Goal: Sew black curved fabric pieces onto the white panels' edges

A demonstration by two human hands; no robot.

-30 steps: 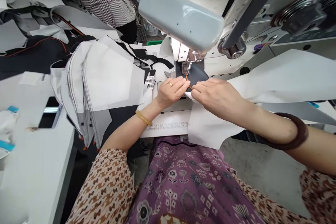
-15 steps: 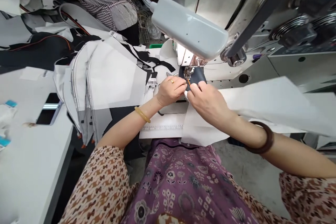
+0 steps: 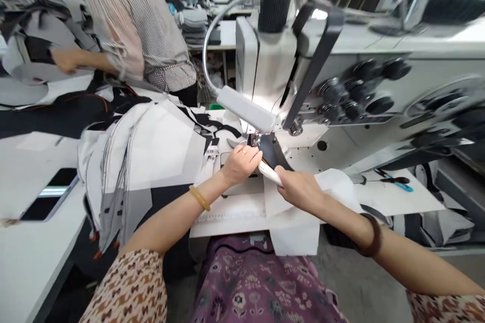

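A dark navy fabric piece (image 3: pixel 271 151) lies under the presser foot (image 3: pixel 255 140) of a white industrial sewing machine (image 3: pixel 265 60). My left hand (image 3: pixel 240 164) rests against its near side, fingertips close to the foot. My right hand (image 3: pixel 299 189) pinches a rolled white fabric edge (image 3: pixel 270 173) running along the dark piece. Attached white fabric (image 3: pixel 295 227) hangs below that hand over the machine table (image 3: pixel 227 217). The needle is hidden by the lamp and my fingers.
A stack of white fabric panels (image 3: pixel 146 156) lies left of my left arm, beside a phone (image 3: pixel 49 194). Scissors (image 3: pixel 394 180) sit to the right. A co-worker (image 3: pixel 151 45) in a striped top reaches into fabric at the back left.
My view has tilted upward, showing more of the machine and room. My right hand has moved down and right, away from my left. The orange cord no longer shows. A co-worker's arm has appeared.
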